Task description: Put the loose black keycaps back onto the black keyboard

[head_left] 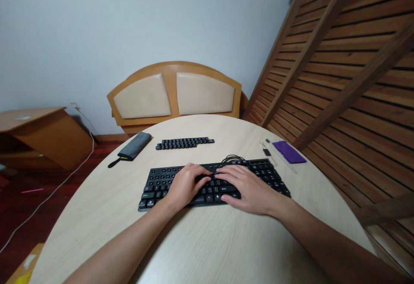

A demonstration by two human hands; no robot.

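A black computer keyboard (200,198) lies across the table in front of me. Bare key sockets show in its upper left rows, where caps are off. My left hand (187,183) is over the middle of it, thumb and forefinger brought together at the keys; whatever is between their tips is too small to make out. To its right, my right hand (247,188) rests on the keyboard with fingers stretched out and thumb apart, covering some keys. Behind the keyboard, loose black keycaps (181,143) stand in neat rows. The keyboard's coiled cable (233,158) lies at its back edge.
A grey pouch (136,145) with a strap lies at the table's left. On the right are a purple cloth item (289,151), a thin pale stick (284,158) and a small black-handled wire tool (265,151). A slatted wooden panel (349,103) leans at right.
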